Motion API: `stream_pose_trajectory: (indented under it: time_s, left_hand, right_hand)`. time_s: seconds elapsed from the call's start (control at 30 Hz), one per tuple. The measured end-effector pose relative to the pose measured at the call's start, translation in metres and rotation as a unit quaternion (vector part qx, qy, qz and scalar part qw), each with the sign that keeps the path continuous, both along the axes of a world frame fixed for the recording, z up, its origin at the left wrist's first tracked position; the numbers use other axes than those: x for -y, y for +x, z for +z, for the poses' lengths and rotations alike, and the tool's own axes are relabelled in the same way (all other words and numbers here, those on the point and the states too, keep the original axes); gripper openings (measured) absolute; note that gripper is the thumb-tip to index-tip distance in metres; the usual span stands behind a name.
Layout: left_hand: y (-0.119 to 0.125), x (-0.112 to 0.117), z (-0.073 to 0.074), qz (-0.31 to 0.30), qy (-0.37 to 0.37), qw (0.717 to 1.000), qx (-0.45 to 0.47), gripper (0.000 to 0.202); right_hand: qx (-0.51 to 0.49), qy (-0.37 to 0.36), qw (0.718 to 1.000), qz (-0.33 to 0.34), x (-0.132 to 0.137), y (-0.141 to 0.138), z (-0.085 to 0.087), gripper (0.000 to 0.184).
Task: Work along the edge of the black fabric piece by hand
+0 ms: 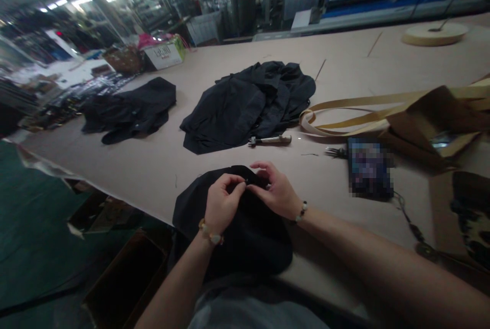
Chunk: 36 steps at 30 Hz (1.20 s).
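Note:
A piece of black fabric (pixel 245 237) lies at the table's near edge, partly hanging over it. My left hand (pixel 225 199) pinches its upper edge between thumb and forefinger. Close beside it, my right hand (pixel 273 188) also grips that edge, thumb and fingers bent toward the left fingertips. A tiny pale spot shows between the fingertips, too small to name. Just beyond my hands lies a small tool with a light handle and a metal head (pixel 270 140). Behind that tool rests a heap of black fabric pieces (pixel 248 99).
More black fabric (pixel 133 107) lies at the left. To the right are yellowish tape (pixel 352 102), an open cardboard box (pixel 424 120) and a dark pouch-like item (pixel 369 168), partly blurred out. A tape roll (pixel 434 33) sits far right. Below the table edge stands a cardboard box (pixel 126 278).

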State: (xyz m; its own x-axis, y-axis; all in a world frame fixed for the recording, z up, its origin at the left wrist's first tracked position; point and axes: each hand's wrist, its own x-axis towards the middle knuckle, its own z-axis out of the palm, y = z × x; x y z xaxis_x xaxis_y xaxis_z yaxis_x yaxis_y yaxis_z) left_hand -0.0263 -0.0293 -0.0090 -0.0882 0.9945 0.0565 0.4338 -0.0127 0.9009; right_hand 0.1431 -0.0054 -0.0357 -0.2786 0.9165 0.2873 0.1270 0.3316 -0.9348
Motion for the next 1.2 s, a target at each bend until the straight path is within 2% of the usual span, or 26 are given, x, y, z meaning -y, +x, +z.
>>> stream_pose_trajectory:
  time_s: [0.03,0.1,0.17,0.27,0.33,0.43,0.53,0.67,0.8,0.97,1.1,1.2]
  left_hand:
    - [-0.003,-0.001,0.005,-0.009,0.049,0.997,-0.056,0.025]
    - [-0.010,-0.007,0.016,-0.059,0.147,0.970,-0.185,0.052]
    - [-0.018,-0.016,0.026,-0.155,0.168,0.935,-0.273,0.067]
    - [-0.029,-0.031,0.034,-0.288,0.104,0.901,-0.306,0.054]
    - [-0.032,-0.037,0.035,-0.320,0.089,0.896,-0.295,0.038]
    - [-0.035,-0.040,0.033,-0.313,0.090,0.911,-0.253,0.018]
    - [-0.034,-0.039,0.030,-0.303,0.076,0.921,-0.234,0.017]
    - [-0.033,-0.034,0.028,-0.312,0.135,0.901,-0.269,0.018]
    - [-0.033,-0.024,0.022,-0.260,0.256,0.879,-0.308,0.019]
    - [-0.039,-0.012,0.007,-0.206,0.365,0.841,-0.341,0.016]
    - [-0.042,-0.008,0.001,-0.213,0.390,0.830,-0.337,0.015]
    - [-0.040,-0.007,0.005,-0.228,0.342,0.847,-0.337,0.014]
  right_hand:
    - [0.006,0.012,1.000,0.000,0.001,0.000,0.000,0.040]
    - [0.019,0.038,0.999,0.000,0.002,0.000,0.000,0.042]
    - [0.034,0.065,0.997,0.003,0.003,0.000,-0.001,0.045]
    - [0.059,0.094,0.994,0.010,0.004,0.000,-0.002,0.045]
    - [0.076,0.105,0.992,0.007,0.005,0.001,-0.003,0.046]
    - [0.094,0.119,0.988,0.000,0.005,0.001,-0.004,0.045]
    - [0.111,0.128,0.986,0.006,0.005,0.002,-0.003,0.045]
    - [0.118,0.117,0.986,0.005,0.005,0.001,-0.002,0.045]
    - [0.109,0.115,0.987,0.009,0.004,0.002,-0.002,0.048]
    - [0.128,0.179,0.975,0.036,0.005,0.004,0.001,0.040]
    - [0.134,0.240,0.961,0.038,0.010,0.006,0.004,0.028]
    - [0.142,0.265,0.952,0.055,0.011,0.006,0.001,0.026]
